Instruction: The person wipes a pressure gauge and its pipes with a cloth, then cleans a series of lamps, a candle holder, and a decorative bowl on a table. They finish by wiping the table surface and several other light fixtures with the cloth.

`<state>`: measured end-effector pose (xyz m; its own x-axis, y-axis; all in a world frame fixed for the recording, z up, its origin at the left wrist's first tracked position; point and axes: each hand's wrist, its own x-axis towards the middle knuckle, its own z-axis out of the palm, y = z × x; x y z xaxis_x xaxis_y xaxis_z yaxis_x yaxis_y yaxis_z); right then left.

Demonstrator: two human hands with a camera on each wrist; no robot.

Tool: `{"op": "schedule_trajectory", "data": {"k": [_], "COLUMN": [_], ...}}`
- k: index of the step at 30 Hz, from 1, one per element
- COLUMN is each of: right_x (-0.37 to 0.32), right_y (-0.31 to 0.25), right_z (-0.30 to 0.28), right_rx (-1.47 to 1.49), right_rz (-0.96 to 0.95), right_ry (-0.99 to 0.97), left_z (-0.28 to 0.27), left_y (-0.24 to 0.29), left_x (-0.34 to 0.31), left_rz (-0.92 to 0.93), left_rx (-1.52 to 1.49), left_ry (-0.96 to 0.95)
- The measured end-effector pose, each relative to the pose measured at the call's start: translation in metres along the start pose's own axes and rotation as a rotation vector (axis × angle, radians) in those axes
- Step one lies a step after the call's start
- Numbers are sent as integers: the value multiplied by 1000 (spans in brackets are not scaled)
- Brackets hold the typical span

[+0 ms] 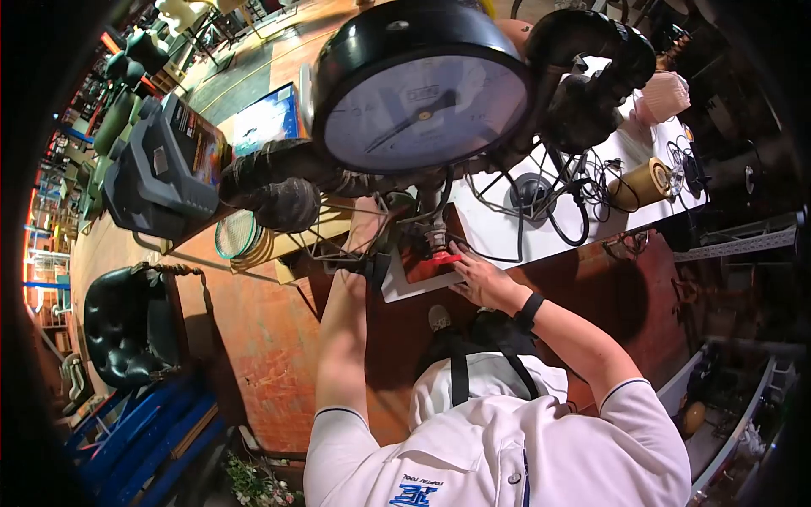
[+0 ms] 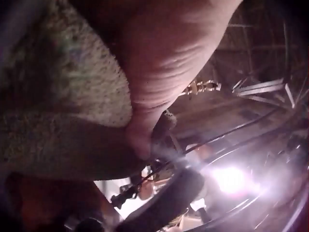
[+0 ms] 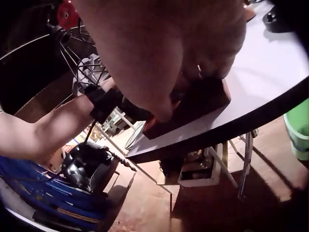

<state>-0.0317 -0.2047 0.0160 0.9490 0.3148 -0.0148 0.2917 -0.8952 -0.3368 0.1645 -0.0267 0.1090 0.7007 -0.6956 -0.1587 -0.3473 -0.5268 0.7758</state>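
Note:
A large round gauge sits among dark, rough pipes above a brown block. My left hand reaches up behind the wire frame, its fingers hidden by the pipework. In the left wrist view that hand grips a rough pipe, thumb pointing down. My right hand has its fingers extended against a red wheel on the block. In the right wrist view the right hand is over the block, thumb against its side; its other fingertips are mostly hidden.
The white tabletop also bears tangled black cables and a gold-coloured cylinder. Grey containers stand at the left. A black tufted chair and blue slatted furniture are beside the table. A green bin stands below its edge.

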Motion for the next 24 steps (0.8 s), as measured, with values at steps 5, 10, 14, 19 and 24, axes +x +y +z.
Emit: {"op": "schedule_trajectory", "data": {"k": [5, 10, 14, 19, 24], "right_x": [-2, -2, 0, 1, 2], "right_y": [7, -8, -13, -11, -17], "right_z": [9, -11, -13, -12, -19], "right_rx": [126, 88, 16, -22, -106], "right_rz": [-7, 66, 90, 91, 98], "right_ry": [13, -54, -88, -127, -191], "left_z": [21, 41, 56, 53, 64], "left_y": [0, -23, -35, -31, -52], "left_x": [-7, -67, -88, -18, -33], "left_rz": [145, 260, 331, 431, 191], "left_rx": [23, 54, 63, 101, 52], "left_ry": [71, 186, 287, 434, 268]}}
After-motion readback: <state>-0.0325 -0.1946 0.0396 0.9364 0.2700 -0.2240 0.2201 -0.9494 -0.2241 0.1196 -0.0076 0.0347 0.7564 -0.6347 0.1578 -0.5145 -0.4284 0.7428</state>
